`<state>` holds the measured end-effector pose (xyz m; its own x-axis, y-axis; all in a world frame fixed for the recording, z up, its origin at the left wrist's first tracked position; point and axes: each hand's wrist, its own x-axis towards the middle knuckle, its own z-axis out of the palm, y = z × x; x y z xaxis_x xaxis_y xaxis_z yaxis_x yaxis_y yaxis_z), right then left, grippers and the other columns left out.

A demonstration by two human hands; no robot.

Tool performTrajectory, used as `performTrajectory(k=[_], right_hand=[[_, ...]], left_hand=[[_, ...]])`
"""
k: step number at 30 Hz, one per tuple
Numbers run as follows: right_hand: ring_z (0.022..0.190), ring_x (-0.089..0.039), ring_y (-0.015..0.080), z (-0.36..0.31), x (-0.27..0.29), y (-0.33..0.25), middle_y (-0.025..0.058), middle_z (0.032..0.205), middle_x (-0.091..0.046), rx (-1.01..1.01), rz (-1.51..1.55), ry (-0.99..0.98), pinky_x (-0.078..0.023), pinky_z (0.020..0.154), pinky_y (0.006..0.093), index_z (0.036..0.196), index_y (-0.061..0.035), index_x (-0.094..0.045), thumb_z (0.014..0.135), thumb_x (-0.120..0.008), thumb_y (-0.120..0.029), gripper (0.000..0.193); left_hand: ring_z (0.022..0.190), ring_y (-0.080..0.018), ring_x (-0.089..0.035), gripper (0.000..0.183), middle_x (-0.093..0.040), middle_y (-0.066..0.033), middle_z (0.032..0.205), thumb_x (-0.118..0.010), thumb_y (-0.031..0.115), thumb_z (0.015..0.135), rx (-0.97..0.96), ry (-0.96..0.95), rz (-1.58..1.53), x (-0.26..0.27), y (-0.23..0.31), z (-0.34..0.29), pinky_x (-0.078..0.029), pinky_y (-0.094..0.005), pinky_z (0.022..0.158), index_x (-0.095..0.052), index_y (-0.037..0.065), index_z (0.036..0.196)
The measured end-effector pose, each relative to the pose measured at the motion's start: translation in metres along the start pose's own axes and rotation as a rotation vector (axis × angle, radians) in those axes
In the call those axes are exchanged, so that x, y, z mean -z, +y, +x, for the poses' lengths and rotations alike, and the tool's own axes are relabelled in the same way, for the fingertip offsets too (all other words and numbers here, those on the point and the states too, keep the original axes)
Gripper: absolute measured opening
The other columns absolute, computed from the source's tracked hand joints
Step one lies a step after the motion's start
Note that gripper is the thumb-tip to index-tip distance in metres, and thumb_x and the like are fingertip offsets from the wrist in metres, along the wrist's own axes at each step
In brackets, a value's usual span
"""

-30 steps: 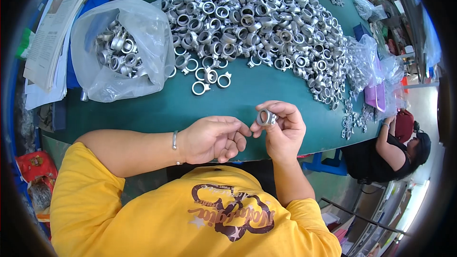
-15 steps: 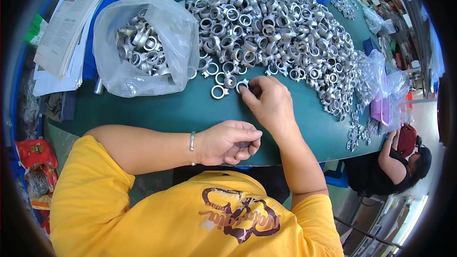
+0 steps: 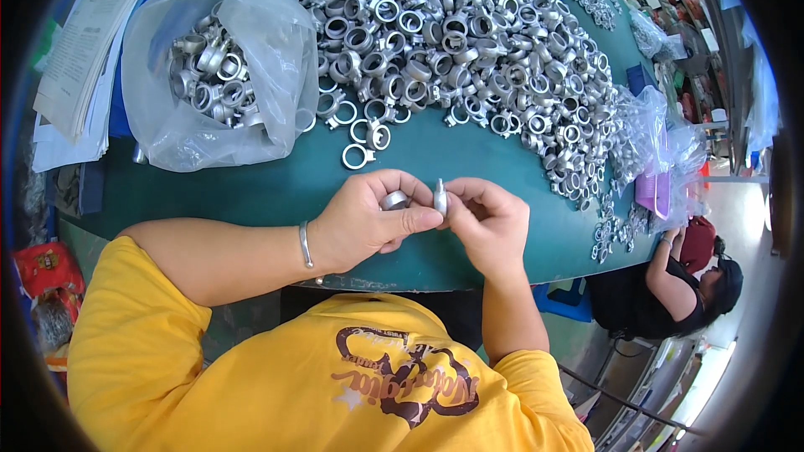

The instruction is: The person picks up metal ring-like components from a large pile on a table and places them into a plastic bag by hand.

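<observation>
My left hand (image 3: 368, 213) is closed around a silver metal ring clamp (image 3: 394, 200), which shows partly between its curled fingers. Opposite it, my right hand (image 3: 492, 222) pinches another ring clamp (image 3: 440, 199), turned edge-on with its narrow stub pointing away from me. Thumbs and fingertips of both hands meet close to this second piece, above the near part of the green table (image 3: 276, 201). A few loose ring clamps (image 3: 358, 156) lie just beyond my left hand, at the edge of a large heap of similar clamps (image 3: 452, 42).
A clear plastic bag (image 3: 276, 109) holding more clamps stands at the left, beside stacked papers (image 3: 79, 75). Crumpled plastic bags and a purple basket (image 3: 651, 192) sit at the right. Another person (image 3: 670, 293) is beyond the table's right side.
My right hand has come back from the loose clamps toward me, bringing one ring clamp to my left hand. My left hand has turned and lifted slightly, exposing the clamp in it.
</observation>
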<state>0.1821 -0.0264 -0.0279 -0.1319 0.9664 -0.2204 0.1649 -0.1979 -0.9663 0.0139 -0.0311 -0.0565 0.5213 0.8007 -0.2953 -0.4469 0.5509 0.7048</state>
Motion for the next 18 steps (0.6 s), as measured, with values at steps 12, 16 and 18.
performTrajectory(k=[12,16,18], right_hand=[[0.078,-0.059,0.0164,-0.013,0.009,0.022,0.0138,0.091,-0.059,0.102,0.295,-0.045,-0.049,0.065,0.0246,0.109,0.0074,-0.050,0.092,-0.040,-0.007,0.025],[0.076,-0.058,0.0155,-0.015,0.006,0.020,0.0120,0.090,-0.059,0.073,0.346,-0.088,-0.048,0.064,0.0245,0.110,0.0071,-0.051,0.093,-0.040,-0.012,0.028],[0.075,-0.058,0.0150,-0.016,0.005,0.020,0.0111,0.089,-0.060,0.073,0.349,-0.109,-0.048,0.064,0.0243,0.110,0.0070,-0.051,0.093,-0.041,-0.014,0.029]], left_hand=[[0.066,-0.0030,-0.048,0.011,-0.059,0.0022,0.076,-0.064,0.010,0.079,-0.109,0.014,0.304,0.003,-0.003,0.000,-0.042,-0.0180,0.060,-0.062,0.003,0.087],[0.066,-0.0026,-0.048,0.010,-0.059,0.0024,0.076,-0.063,0.010,0.080,-0.126,0.002,0.308,0.003,-0.003,0.000,-0.041,-0.0179,0.059,-0.062,0.003,0.087],[0.066,-0.0025,-0.047,0.010,-0.059,0.0027,0.076,-0.063,0.010,0.080,-0.123,0.000,0.306,0.002,-0.003,-0.001,-0.041,-0.0178,0.060,-0.062,0.003,0.087]])
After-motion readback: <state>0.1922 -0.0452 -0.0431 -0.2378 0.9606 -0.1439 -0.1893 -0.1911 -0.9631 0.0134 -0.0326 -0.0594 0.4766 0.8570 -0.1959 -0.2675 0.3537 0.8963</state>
